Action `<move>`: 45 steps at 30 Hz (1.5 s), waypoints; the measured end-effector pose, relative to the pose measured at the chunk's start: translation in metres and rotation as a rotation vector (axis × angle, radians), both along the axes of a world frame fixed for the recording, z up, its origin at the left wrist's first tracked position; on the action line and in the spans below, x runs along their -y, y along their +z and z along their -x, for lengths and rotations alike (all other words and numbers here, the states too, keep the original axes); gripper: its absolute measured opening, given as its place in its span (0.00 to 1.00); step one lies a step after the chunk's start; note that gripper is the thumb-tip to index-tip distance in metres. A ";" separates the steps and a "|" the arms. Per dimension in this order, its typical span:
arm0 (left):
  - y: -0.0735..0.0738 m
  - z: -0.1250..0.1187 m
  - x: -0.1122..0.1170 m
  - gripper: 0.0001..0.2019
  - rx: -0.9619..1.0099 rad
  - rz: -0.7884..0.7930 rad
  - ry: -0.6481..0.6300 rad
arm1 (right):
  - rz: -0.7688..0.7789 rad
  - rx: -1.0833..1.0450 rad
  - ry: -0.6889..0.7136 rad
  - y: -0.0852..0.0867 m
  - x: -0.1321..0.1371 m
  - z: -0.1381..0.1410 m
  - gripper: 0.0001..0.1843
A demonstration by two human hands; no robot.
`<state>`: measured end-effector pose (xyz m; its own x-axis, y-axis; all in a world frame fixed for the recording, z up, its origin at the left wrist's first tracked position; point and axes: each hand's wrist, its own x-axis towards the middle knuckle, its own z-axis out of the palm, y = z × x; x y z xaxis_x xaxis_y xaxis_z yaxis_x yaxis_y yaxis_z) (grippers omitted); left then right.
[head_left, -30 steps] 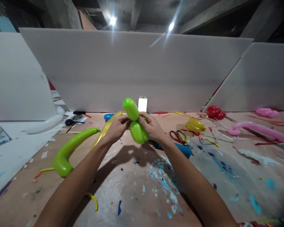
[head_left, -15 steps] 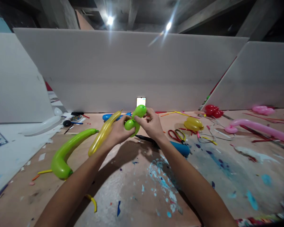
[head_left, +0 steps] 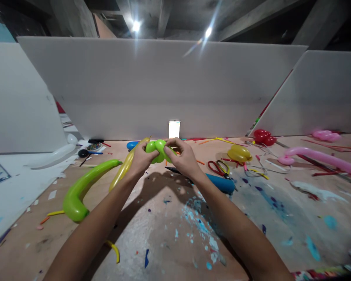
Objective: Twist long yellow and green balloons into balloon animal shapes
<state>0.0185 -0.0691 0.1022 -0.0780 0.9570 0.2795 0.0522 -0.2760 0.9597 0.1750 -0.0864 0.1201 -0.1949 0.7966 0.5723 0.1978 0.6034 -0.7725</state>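
Note:
Both of my hands hold a twisted green balloon (head_left: 156,150) in front of me above the table. My left hand (head_left: 140,160) grips its left side and also carries a long yellow balloon (head_left: 123,169) that slants down to the left. My right hand (head_left: 183,157) pinches the green bubbles from the right. The two green bubbles sit side by side between my fingers.
A long green balloon (head_left: 82,188) lies on the paint-stained table (head_left: 169,230) at left. Red-handled scissors (head_left: 219,168), a blue balloon (head_left: 222,183), a yellow balloon (head_left: 240,153), red balloons (head_left: 263,137) and pink balloons (head_left: 321,158) lie to the right. A lit phone (head_left: 174,129) leans on the white board.
The green bubbles turned in my hands: from stacked one above the other, through a slant, to lying side by side. My hands rose slightly and closed around them.

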 end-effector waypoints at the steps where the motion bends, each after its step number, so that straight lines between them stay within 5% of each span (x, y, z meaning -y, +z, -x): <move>1: 0.001 0.000 0.001 0.16 0.010 -0.014 0.007 | 0.025 -0.034 0.041 -0.001 -0.003 -0.001 0.10; 6: 0.007 0.001 0.007 0.16 -0.019 -0.060 -0.046 | 0.307 -0.161 0.275 -0.006 -0.015 -0.010 0.31; 10: 0.009 0.003 0.009 0.17 -0.083 -0.097 -0.124 | 0.391 -0.126 0.494 -0.008 -0.014 -0.011 0.26; 20: 0.009 0.007 0.007 0.18 -0.079 -0.030 -0.258 | 0.478 -0.173 0.471 -0.012 -0.014 -0.007 0.28; 27: 0.006 0.009 0.005 0.17 -0.202 -0.039 -0.230 | 0.555 -0.235 0.514 -0.011 -0.010 -0.004 0.27; 34: 0.008 0.016 0.008 0.30 0.082 0.113 -0.682 | 0.490 -0.256 0.414 -0.019 -0.019 -0.006 0.26; 37: 0.005 0.012 0.008 0.37 0.026 0.093 -0.583 | 0.455 -0.233 0.327 -0.025 -0.021 -0.003 0.28; 42: 0.000 -0.001 0.012 0.51 -0.307 -0.024 -0.185 | 0.465 -0.324 0.231 -0.033 -0.019 0.009 0.29; 45: 0.000 -0.006 0.014 0.50 -0.343 -0.090 -0.119 | 0.499 -0.362 0.235 -0.033 -0.018 0.012 0.31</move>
